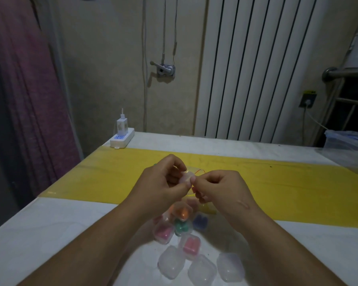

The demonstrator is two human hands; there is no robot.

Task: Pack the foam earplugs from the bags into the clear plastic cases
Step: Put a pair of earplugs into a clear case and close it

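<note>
My left hand (163, 182) and my right hand (219, 186) meet above the table, both pinching a small clear bag (187, 177) with a red seal line. What the bag holds is hidden by my fingers. Below my hands lie clear plastic cases holding earplugs: an orange pair (183, 212), a green pair (181, 227), a purple pair (201, 221) and pink pairs (163, 232) (191, 245). Three empty clear cases (171, 262) (202, 269) (230, 266) sit nearest to me. A yellowish bag (207, 209) lies under my right hand.
A yellow strip (287, 186) runs across the white table (50, 234). A white power strip with a charger (122, 135) stands at the far left corner. A clear plastic container (347, 141) sits at the far right. A radiator (256, 69) lines the wall behind.
</note>
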